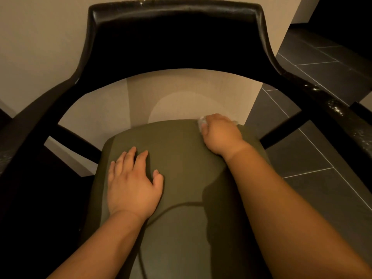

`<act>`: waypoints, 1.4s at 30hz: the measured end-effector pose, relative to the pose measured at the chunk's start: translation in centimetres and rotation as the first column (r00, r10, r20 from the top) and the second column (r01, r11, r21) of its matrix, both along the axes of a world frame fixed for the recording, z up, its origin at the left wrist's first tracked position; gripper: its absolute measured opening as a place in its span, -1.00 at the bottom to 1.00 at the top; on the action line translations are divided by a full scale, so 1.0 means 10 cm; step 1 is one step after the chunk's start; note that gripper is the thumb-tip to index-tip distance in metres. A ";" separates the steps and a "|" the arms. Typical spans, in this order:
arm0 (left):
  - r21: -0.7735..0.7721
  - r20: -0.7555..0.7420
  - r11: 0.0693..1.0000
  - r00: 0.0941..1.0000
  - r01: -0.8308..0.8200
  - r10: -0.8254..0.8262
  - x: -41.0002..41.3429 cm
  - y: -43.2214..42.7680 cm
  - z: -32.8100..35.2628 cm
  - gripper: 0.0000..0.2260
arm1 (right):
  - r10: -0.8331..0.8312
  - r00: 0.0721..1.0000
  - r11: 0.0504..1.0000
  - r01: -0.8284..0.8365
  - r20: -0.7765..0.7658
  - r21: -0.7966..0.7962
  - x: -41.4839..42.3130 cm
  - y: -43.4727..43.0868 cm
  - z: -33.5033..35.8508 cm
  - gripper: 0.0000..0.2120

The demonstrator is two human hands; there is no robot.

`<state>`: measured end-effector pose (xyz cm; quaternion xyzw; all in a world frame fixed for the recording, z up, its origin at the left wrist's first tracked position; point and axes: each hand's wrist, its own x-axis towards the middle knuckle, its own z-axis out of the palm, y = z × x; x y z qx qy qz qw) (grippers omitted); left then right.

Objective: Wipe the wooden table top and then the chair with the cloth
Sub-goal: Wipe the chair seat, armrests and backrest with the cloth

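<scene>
Now the chair step: right hand grips the cloth at the seat's far corner. Left hand rests flat, fingers straight. Next, probably a stroke across.

A plain beige wall fills the upper left and centre of the frame, a pale round patch of light low on it. Dark grey floor tiles with thin light grout lines run down the right side; a dark opening sits in the upper right corner
</scene>
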<state>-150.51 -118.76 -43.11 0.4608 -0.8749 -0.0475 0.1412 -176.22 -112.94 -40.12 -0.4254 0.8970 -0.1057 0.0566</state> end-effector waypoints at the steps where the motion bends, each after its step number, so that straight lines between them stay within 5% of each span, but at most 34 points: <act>1: -0.001 -0.002 1.000 1.000 0.001 -0.001 -0.01 0.00 0.00 -0.41 | 0.102 0.994 0.994 -0.103 -0.032 -0.032 0.15 0.01 -0.05 -0.60; 4: 0.003 0.000 1.000 1.000 -0.006 0.006 0.00 0.01 0.02 -0.42 | 0.249 0.968 0.966 -0.249 -0.013 -0.069 0.26 0.15 -0.11 -0.54; 10: -0.006 -0.008 1.000 1.000 0.004 -0.004 -0.01 0.00 0.00 -0.43 | -0.338 0.938 0.941 0.334 0.076 0.061 -0.22 0.53 -0.07 -0.58; 14: -0.005 -0.027 1.000 1.000 0.003 -0.003 -0.01 0.02 0.02 -0.43 | -0.440 0.898 0.897 0.439 0.013 0.044 0.31 0.86 -0.23 -0.40; 23: -0.001 -0.022 1.000 1.000 0.003 -0.003 0.01 0.01 0.00 -0.46 | -0.199 0.980 0.975 0.198 -0.004 0.102 -0.01 0.57 -0.13 -0.33; 30: 0.016 -0.022 1.000 1.000 0.009 -0.009 0.01 0.00 0.00 -0.44 | 0.313 0.950 0.950 -0.313 -0.007 -0.014 1.17 1.08 -0.20 -0.36; 37: 0.034 -0.018 0.999 1.000 0.012 -0.011 0.04 0.00 0.00 -0.46 | 0.112 0.994 0.993 -0.112 0.004 0.022 0.60 0.54 -0.22 -0.43; 42: 0.082 0.027 0.995 0.998 0.053 -0.056 0.07 0.00 0.04 -0.35 | 0.379 0.924 0.923 -0.382 -0.054 -0.045 1.55 0.99 -0.23 -0.40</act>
